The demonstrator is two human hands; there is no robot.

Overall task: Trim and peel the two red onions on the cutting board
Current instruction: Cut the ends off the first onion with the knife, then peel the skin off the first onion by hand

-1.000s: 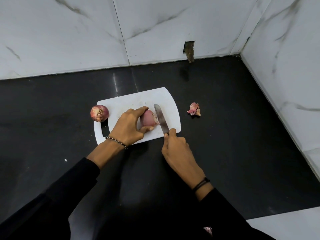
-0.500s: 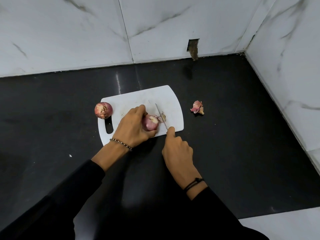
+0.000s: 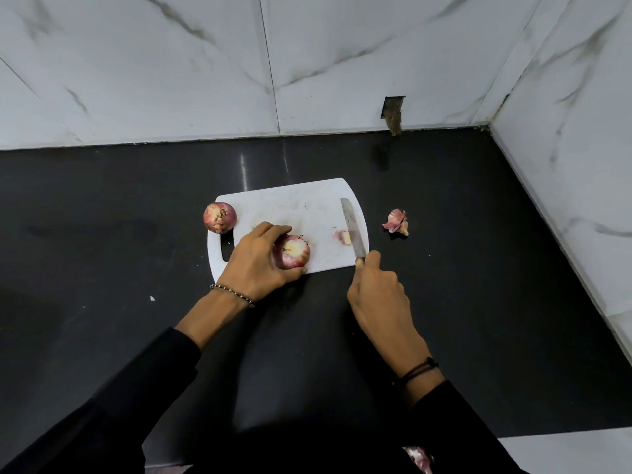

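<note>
Onion end now cut off, beside knife. Left hand grip clamped on trimmed onion, right hand on knife. Leaves peeling, plus second onion.

On the white plastic cutting board, a trimmed red onion, pale cut face up, sits at 6 o'clock; a whole red onion, root showing, at 10 o'clock.

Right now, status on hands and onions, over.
Left hand grips trimmed onion on cutting board. Right hand holds knife, blade beside cut-off end. Second onion at board's left edge, root on.
</note>
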